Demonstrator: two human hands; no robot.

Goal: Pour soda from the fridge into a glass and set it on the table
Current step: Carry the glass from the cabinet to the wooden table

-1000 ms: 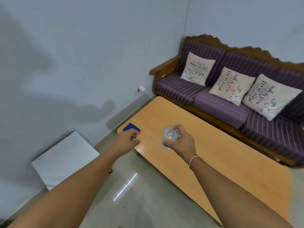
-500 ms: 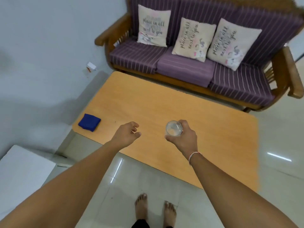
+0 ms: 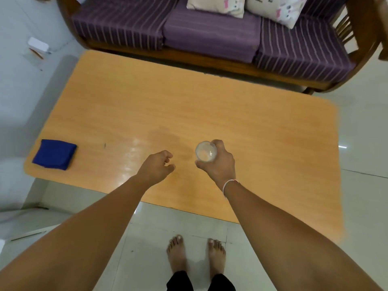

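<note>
My right hand [image 3: 219,164] grips a clear glass [image 3: 205,151] from its right side, above the near middle of the orange wooden table [image 3: 252,127]. I see the glass from above; a pale liquid shows inside it. I cannot tell whether its base touches the tabletop. My left hand [image 3: 156,166] hovers just left of the glass with fingers loosely curled, holding nothing. No soda bottle or fridge is in view.
A folded blue cloth [image 3: 55,154] lies at the table's near left corner. A purple striped sofa [image 3: 210,32] with printed cushions [image 3: 279,7] stands behind the table. My bare feet [image 3: 196,253] stand on the pale tiled floor at the table's near edge. A wall runs along the left.
The view has swung right and tilted down, so the table now lies square in front of me. Both hands have kept their grip and spacing while moving over the table's near middle.
</note>
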